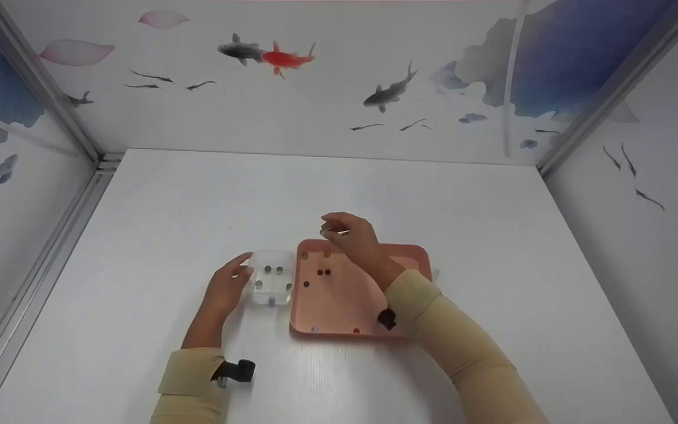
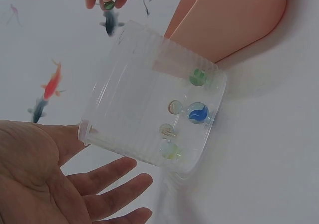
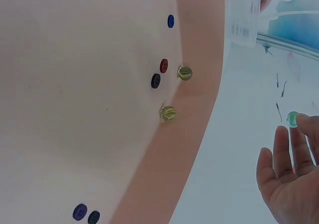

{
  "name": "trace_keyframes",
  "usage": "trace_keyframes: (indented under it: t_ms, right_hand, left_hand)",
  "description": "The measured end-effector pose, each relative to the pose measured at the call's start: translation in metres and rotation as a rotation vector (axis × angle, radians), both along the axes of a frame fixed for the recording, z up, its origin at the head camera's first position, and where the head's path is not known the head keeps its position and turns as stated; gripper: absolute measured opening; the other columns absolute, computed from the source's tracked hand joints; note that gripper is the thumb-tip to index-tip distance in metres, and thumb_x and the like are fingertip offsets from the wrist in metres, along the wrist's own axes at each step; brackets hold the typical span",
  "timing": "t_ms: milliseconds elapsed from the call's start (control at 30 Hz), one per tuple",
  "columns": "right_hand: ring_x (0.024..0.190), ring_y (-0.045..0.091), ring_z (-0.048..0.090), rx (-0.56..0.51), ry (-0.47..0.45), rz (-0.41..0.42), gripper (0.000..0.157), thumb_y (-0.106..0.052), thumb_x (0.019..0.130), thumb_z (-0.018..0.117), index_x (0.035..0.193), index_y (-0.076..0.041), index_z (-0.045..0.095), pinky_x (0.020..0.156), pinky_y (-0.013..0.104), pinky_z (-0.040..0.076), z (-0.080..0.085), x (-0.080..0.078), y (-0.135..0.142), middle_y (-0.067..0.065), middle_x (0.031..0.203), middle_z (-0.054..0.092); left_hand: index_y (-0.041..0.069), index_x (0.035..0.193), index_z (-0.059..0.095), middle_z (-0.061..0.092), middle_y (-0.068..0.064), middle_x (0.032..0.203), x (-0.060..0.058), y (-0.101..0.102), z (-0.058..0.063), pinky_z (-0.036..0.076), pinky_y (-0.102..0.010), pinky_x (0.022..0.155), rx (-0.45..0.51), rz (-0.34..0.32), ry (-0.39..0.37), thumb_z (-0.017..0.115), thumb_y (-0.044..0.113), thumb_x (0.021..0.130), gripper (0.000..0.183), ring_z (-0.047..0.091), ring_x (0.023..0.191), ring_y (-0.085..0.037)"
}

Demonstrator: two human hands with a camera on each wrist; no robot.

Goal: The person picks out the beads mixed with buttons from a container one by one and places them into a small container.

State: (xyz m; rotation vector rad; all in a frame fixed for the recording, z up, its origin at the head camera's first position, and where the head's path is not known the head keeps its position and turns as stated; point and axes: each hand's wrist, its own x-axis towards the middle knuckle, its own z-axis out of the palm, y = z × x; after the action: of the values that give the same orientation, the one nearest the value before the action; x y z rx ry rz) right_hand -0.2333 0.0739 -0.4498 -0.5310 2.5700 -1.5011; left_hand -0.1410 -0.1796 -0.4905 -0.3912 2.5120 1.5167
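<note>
My right hand is raised over the back edge of a pink tray. Between its thumb and fingertips it pinches a green glass marble. To the tray's left stands a clear plastic container, with several marbles at its bottom, among them a blue-swirled marble and a green one. Beside the container, my left hand touches its left side near the rim, thumb at the rim and the other fingers extended along the outside.
Inside the tray lie two yellow-swirled marbles near one wall, and several small buttons, including a red button and a blue button. The white table is bordered by panels printed with fish.
</note>
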Motion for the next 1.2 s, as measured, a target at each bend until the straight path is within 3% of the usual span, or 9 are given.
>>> trace_keyframes:
  t_ms: [267,600,1200]
  right_hand:
    - [0.102,0.024,0.064,-0.056,0.057,0.022,0.03,-0.007,0.092,0.065,0.122,-0.004,0.064,0.089,0.035,0.053,0.003,0.003,-0.002,0.01,0.105,0.068]
    - [0.101,0.019,0.064,-0.042,0.023,0.007,0.029,-0.009,0.093,0.065,0.122,-0.007,0.065,0.092,0.033,0.052,0.008,0.005,-0.007,0.006,0.105,0.068]
    - [0.105,0.024,0.063,-0.054,0.055,0.075,0.031,-0.003,0.093,0.062,0.123,-0.006,0.064,0.088,0.033,0.054,0.009,0.015,-0.021,0.011,0.109,0.067]
  left_hand:
    - [0.011,0.148,0.038,0.051,-0.024,0.137,-0.002,0.0,0.001,0.038,-0.053,0.105,0.006,-0.008,-0.025,0.043,0.022,0.104,0.046,0.044,0.131,-0.039]
    - [0.01,0.148,0.038,0.049,-0.025,0.139,-0.002,0.0,0.003,0.037,-0.054,0.107,-0.003,-0.009,-0.021,0.043,0.021,0.104,0.046,0.041,0.133,-0.041]
    - [0.008,0.147,0.04,0.053,-0.025,0.134,0.0,0.001,0.003,0.04,-0.053,0.104,0.002,0.001,-0.008,0.045,0.019,0.103,0.045,0.046,0.129,-0.04]
